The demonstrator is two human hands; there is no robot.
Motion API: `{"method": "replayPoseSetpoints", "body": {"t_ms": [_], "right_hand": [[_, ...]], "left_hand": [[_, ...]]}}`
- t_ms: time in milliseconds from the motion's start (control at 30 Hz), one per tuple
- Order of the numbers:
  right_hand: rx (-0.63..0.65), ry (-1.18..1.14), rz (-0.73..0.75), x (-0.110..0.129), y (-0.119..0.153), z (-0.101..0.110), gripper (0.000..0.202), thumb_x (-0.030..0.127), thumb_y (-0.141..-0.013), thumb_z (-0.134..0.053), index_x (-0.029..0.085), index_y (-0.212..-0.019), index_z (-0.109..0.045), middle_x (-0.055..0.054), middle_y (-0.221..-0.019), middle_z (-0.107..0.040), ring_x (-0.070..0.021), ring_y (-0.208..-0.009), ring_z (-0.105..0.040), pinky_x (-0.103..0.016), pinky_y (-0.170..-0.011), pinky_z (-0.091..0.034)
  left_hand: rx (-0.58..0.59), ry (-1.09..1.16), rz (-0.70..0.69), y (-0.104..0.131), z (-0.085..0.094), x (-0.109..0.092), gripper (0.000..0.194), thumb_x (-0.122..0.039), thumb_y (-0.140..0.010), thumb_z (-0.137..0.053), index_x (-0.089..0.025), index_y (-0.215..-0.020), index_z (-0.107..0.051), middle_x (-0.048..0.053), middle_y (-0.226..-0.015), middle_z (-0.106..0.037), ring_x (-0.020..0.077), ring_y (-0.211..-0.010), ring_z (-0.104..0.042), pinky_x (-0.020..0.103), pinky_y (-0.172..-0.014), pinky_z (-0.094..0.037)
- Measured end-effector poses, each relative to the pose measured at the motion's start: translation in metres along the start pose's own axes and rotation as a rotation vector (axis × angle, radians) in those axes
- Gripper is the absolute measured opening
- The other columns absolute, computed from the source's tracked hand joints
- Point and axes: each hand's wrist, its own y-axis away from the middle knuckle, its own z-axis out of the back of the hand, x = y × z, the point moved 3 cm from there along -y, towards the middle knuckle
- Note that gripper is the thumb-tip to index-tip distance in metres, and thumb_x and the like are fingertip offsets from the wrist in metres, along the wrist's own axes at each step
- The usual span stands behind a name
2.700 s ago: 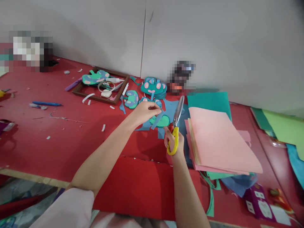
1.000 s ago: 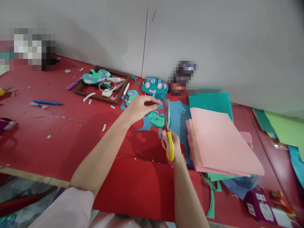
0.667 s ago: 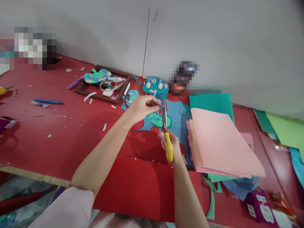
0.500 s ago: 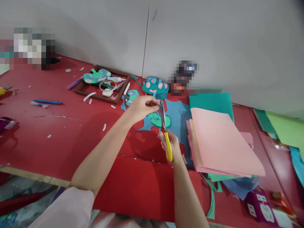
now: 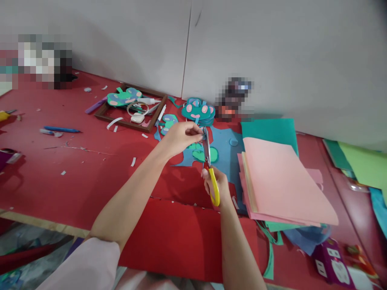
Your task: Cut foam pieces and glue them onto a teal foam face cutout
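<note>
My right hand (image 5: pixel 217 183) is wrapped round the yellow handles of a pair of scissors (image 5: pixel 207 149), whose blades point away from me. Beside the blade tips, my left hand (image 5: pixel 186 136) pinches something small and bluish that I cannot make out. Below the blades lie green cut shapes (image 5: pixel 211 154) on a blue sheet (image 5: pixel 225 141). Just beyond my left hand sits a pile of teal shapes with pink spots (image 5: pixel 198 110), with another blue-green shape (image 5: pixel 169 121) to its left.
A brown frame (image 5: pixel 121 121) holding a spotted shape, a tape ring and tubes stands at the back left. Pink sheets (image 5: pixel 287 181) are stacked at the right. A blue pen (image 5: pixel 62 129) lies at the left, and a purple box (image 5: pixel 331 262) at the lower right.
</note>
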Motion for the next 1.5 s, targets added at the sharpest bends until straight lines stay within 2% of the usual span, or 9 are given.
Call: {"method": "replayPoseSetpoints", "body": {"t_ms": [267,467,567,867,1167,1267,1333,1400,1500], "right_hand": [[-0.080,-0.054,0.007,0.000,0.002,0.003,0.042,0.056,-0.075,-0.061,0.021,-0.061,-0.043,0.010,-0.033,-0.034,-0.0061,-0.026,-0.034,-0.019,-0.029,-0.022],[-0.182,-0.110,0.010,0.002,0.000,0.005,0.042,0.057,-0.075,-0.060,0.020,-0.062,-0.045,0.010,-0.035,-0.037,-0.0061,-0.025,-0.035,-0.019,-0.028,-0.023],[-0.183,-0.126,-0.004,0.001,0.000,0.005,0.042,0.057,-0.075,-0.061,0.021,-0.062,-0.045,0.010,-0.035,-0.036,-0.0066,-0.025,-0.036,-0.019,-0.028,-0.023],[-0.165,-0.144,-0.026,0.004,-0.001,0.003,0.042,0.057,-0.073,-0.063,0.020,-0.061,-0.046,0.010,-0.035,-0.037,-0.0069,-0.024,-0.036,-0.020,-0.026,-0.023],[-0.165,-0.131,-0.036,0.002,-0.004,0.002,0.044,0.059,-0.073,-0.062,0.021,-0.060,-0.045,0.010,-0.032,-0.035,-0.0069,-0.023,-0.034,-0.019,-0.026,-0.024],[-0.170,-0.125,-0.048,0.002,-0.004,0.002,0.044,0.059,-0.073,-0.061,0.021,-0.059,-0.044,0.010,-0.032,-0.035,-0.0069,-0.023,-0.034,-0.019,-0.026,-0.024],[-0.177,-0.125,-0.050,0.002,-0.004,0.002,0.043,0.059,-0.074,-0.061,0.021,-0.060,-0.044,0.010,-0.032,-0.036,-0.0072,-0.023,-0.035,-0.019,-0.026,-0.024],[-0.180,-0.131,-0.054,0.001,-0.004,0.002,0.043,0.058,-0.073,-0.061,0.021,-0.060,-0.045,0.010,-0.033,-0.037,-0.0071,-0.023,-0.035,-0.019,-0.026,-0.023],[-0.165,-0.135,-0.057,-0.001,-0.004,0.001,0.043,0.058,-0.073,-0.061,0.020,-0.061,-0.046,0.009,-0.035,-0.039,-0.0068,-0.024,-0.036,-0.019,-0.026,-0.024]], "left_hand": [[-0.013,-0.040,-0.025,-0.002,0.002,0.005,0.005,-0.020,-0.076,-0.061,-0.016,-0.080,-0.062,0.002,-0.073,-0.065,0.0121,-0.069,-0.062,0.026,-0.068,-0.048],[-0.047,-0.343,-0.052,-0.020,0.004,0.040,0.012,-0.025,-0.078,-0.057,-0.017,-0.072,-0.063,0.002,-0.071,-0.065,0.0140,-0.069,-0.060,0.026,-0.069,-0.044],[0.019,-0.475,0.036,-0.026,0.000,0.058,0.020,-0.028,-0.080,-0.053,-0.017,-0.069,-0.065,0.005,-0.074,-0.067,0.0157,-0.067,-0.060,0.026,-0.064,-0.041],[0.165,-0.772,0.103,-0.018,-0.020,0.073,0.023,-0.024,-0.075,-0.061,-0.021,-0.097,-0.061,0.003,-0.074,-0.062,0.0195,-0.075,-0.060,0.026,-0.063,-0.039],[0.195,-0.580,0.144,-0.023,-0.018,0.081,0.003,-0.020,-0.073,-0.059,-0.018,-0.072,-0.056,-0.001,-0.063,-0.057,0.0129,-0.058,-0.052,0.024,-0.055,-0.035],[0.016,-0.280,0.141,-0.032,-0.004,0.072,0.005,-0.020,-0.073,-0.059,-0.017,-0.072,-0.054,-0.003,-0.058,-0.055,0.0102,-0.054,-0.051,0.022,-0.054,-0.037],[-0.330,-0.068,0.100,-0.036,0.020,0.067,0.008,-0.024,-0.074,-0.059,-0.018,-0.077,-0.054,-0.003,-0.061,-0.055,0.0089,-0.053,-0.051,0.022,-0.051,-0.037],[-0.830,0.100,0.004,-0.031,0.055,0.066,0.016,-0.033,-0.078,-0.055,-0.020,-0.087,-0.053,-0.003,-0.066,-0.055,0.0083,-0.052,-0.049,0.022,-0.047,-0.034],[-1.060,0.103,-0.051,-0.023,0.097,0.068,0.027,-0.042,-0.093,-0.028,-0.030,-0.112,-0.042,0.000,-0.080,-0.059,0.0105,-0.068,-0.053,0.024,-0.054,-0.036]]}}
